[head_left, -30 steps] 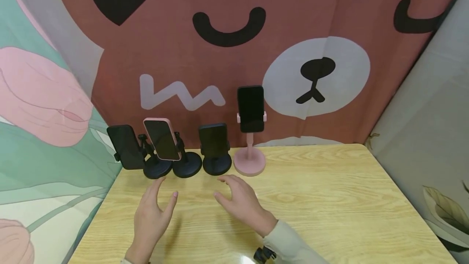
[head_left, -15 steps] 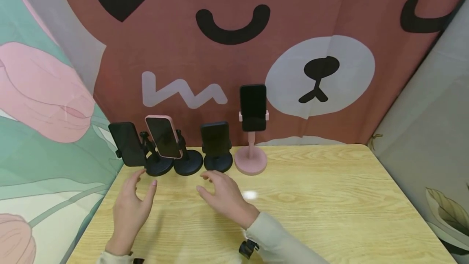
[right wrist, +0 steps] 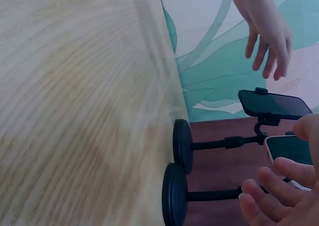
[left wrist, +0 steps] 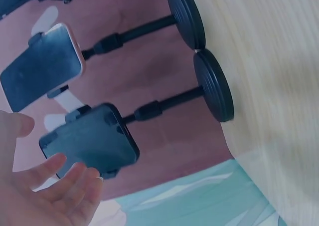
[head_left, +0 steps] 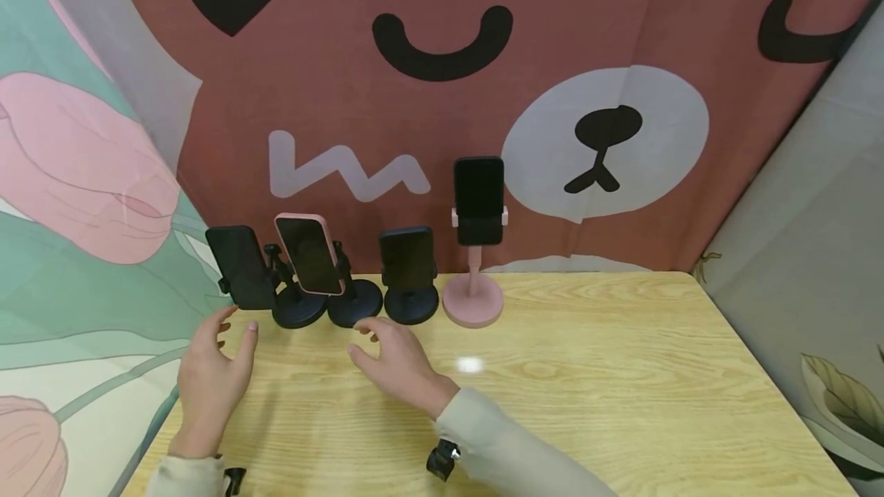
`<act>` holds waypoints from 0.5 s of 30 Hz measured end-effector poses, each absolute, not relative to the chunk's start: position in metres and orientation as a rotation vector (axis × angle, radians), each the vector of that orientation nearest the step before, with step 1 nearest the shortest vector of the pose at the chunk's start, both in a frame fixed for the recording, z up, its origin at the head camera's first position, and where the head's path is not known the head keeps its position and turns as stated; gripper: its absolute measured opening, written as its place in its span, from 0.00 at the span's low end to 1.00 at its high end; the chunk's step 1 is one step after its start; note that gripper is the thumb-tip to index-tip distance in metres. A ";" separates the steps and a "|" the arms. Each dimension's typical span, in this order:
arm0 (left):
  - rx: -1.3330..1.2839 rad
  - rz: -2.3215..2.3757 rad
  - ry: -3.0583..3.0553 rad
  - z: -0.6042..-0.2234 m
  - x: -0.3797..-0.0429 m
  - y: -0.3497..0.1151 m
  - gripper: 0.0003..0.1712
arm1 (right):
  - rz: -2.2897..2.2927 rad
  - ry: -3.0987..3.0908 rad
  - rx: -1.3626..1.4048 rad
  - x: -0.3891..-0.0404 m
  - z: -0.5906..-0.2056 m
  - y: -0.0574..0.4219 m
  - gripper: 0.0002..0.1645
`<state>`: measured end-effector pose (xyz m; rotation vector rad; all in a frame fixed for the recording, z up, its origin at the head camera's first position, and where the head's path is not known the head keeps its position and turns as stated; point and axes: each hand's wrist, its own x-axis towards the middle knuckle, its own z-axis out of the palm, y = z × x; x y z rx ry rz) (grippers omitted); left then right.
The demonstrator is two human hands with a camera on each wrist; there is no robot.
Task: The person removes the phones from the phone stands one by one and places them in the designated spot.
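My left hand [head_left: 212, 378] hangs with loosely bent fingers and thumb apart, nearest the leftmost black phone [head_left: 242, 268], which leans in a black phone stand [head_left: 298, 307]. In the left wrist view, the fingers [left wrist: 75, 186] overlap the lower part of that phone, with nothing between them. My right hand [head_left: 399, 365] hovers in front of the second black stand [head_left: 355, 304], which bears a pink-edged phone [head_left: 309, 255]. Its fingers [right wrist: 269, 193] are spread loosely in the right wrist view and hold nothing.
To the right, a dark phone [head_left: 407, 261] sits in a third black stand [head_left: 412, 308]. Beyond it, a black phone [head_left: 479, 202] rests on a taller pink stand [head_left: 473, 301]. All stand along the back edge of the wood-grain table [head_left: 608, 374], before a bear-print cloth [head_left: 331, 83].
Both hands have moved left across the table front, the left one now before the leftmost phone. The phones and stands keep their places; the head view has shifted slightly.
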<state>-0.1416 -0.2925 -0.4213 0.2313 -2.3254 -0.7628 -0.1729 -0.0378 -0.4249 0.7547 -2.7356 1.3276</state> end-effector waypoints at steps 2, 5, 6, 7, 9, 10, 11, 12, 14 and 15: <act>0.253 -0.762 -2.307 -0.420 -0.144 -0.297 0.24 | 1.340 -2.742 0.751 -0.175 -0.426 -0.043 0.22; 0.288 -0.781 -2.290 -0.417 -0.149 -0.305 0.23 | 1.339 -2.757 0.754 -0.179 -0.424 -0.051 0.23; 0.300 -0.789 -2.285 -0.416 -0.151 -0.308 0.23 | 1.338 -2.761 0.758 -0.181 -0.423 -0.054 0.24; 0.309 -0.795 -2.286 -0.416 -0.153 -0.311 0.23 | 1.337 -2.765 0.763 -0.183 -0.421 -0.057 0.24; 0.331 -0.803 -2.285 -0.415 -0.157 -0.316 0.24 | 1.337 -2.777 0.775 -0.185 -0.418 -0.064 0.25; 0.339 -0.808 -2.285 -0.415 -0.158 -0.319 0.24 | 1.330 -2.780 0.785 -0.187 -0.417 -0.067 0.25; 0.345 -0.810 -2.289 -0.415 -0.160 -0.322 0.24 | 1.334 -2.784 0.793 -0.188 -0.415 -0.070 0.25; 0.346 -0.812 -2.295 -0.415 -0.162 -0.325 0.24 | 1.345 -2.788 0.799 -0.189 -0.414 -0.074 0.25; 0.345 -0.816 -2.303 -0.414 -0.165 -0.329 0.24 | 1.364 -2.798 0.808 -0.190 -0.412 -0.081 0.26; 0.338 -0.822 -2.311 -0.413 -0.166 -0.331 0.25 | 1.372 -2.799 0.814 -0.191 -0.411 -0.084 0.26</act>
